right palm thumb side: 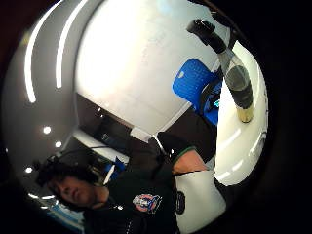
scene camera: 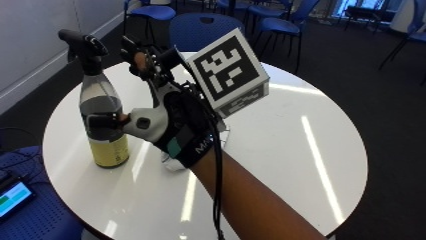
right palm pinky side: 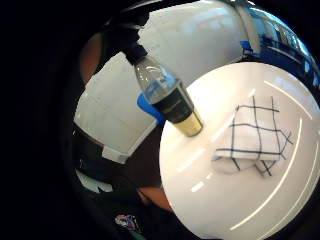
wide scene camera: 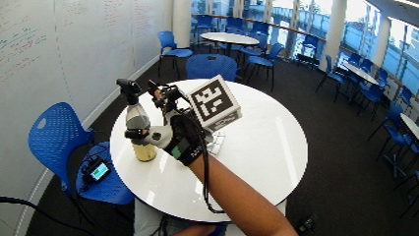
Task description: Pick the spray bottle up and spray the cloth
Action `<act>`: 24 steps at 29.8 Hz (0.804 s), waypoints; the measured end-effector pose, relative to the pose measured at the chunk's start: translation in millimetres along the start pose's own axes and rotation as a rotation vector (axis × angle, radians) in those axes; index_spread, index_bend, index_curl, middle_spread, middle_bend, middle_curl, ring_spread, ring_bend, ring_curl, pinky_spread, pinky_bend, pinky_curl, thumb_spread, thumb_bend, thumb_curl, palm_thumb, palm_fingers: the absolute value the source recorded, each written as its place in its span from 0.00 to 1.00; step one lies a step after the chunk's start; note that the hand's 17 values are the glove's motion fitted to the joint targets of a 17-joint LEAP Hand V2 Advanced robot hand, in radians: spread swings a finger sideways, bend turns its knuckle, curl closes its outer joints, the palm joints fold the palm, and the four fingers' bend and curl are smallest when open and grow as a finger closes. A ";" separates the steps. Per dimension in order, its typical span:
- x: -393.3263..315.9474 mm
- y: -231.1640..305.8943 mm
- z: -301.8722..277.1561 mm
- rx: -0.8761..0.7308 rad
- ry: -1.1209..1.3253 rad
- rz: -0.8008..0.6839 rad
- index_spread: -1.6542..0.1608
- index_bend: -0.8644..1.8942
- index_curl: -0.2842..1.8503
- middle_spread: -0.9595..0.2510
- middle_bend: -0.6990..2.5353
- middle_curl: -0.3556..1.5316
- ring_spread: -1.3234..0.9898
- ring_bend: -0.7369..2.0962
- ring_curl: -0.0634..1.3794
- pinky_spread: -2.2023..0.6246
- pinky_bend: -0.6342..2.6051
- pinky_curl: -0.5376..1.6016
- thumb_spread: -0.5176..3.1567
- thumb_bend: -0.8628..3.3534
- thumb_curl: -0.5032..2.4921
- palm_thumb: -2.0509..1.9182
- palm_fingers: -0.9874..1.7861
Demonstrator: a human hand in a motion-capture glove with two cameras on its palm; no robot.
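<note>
Spray bottle of clear plastic (scene camera: pixel 101 107), with a black trigger head, a dark band round its middle and a yellowish base, stands upright on the round white table (scene camera: pixel 286 140) near the table's edge. My black-gloved right hand (scene camera: pixel 174 122) is raised just beside it, palm turned toward the bottle. My fingers (scene camera: pixel 143 60) are stretched upward and spread, and my thumb (scene camera: pixel 110 121) reaches out to the bottle's dark band; I cannot tell whether it quite touches. Nothing is held in my grasp. From my palm's little-finger side I see the folded white cloth with dark blue grid lines (right palm pinky side: pixel 255 137) lying flat on the tabletop, well apart from the bottle. In the outside view my hand and wrist cover most of that cloth. A blue plastic chair (wide scene camera: pixel 55 135) stands beside the table, close to the bottle.
</note>
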State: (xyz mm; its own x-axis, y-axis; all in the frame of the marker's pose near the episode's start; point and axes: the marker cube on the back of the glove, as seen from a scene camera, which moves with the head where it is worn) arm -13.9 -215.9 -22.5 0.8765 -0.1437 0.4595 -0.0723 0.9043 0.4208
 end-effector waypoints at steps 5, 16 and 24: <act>-16.6 20.2 -5.8 -0.080 0.166 -0.118 0.69 0.37 0.23 0.72 0.31 0.38 0.54 0.44 0.28 0.86 0.30 0.40 0.38 0.20 0.31 0.67 0.49; -49.5 61.1 -6.0 -0.314 0.442 -0.293 0.69 0.37 0.25 0.71 0.30 0.37 0.54 0.42 0.27 0.86 0.28 0.39 0.39 0.19 0.30 0.66 0.52; -52.0 97.5 7.5 -0.397 0.438 -0.323 0.68 0.37 0.26 0.71 0.30 0.37 0.54 0.40 0.26 0.86 0.26 0.39 0.40 0.19 0.29 0.64 0.53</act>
State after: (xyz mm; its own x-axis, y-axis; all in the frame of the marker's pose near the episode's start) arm -70.1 -123.3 0.5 0.9430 -0.3308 -0.0357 0.3326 0.9346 0.1262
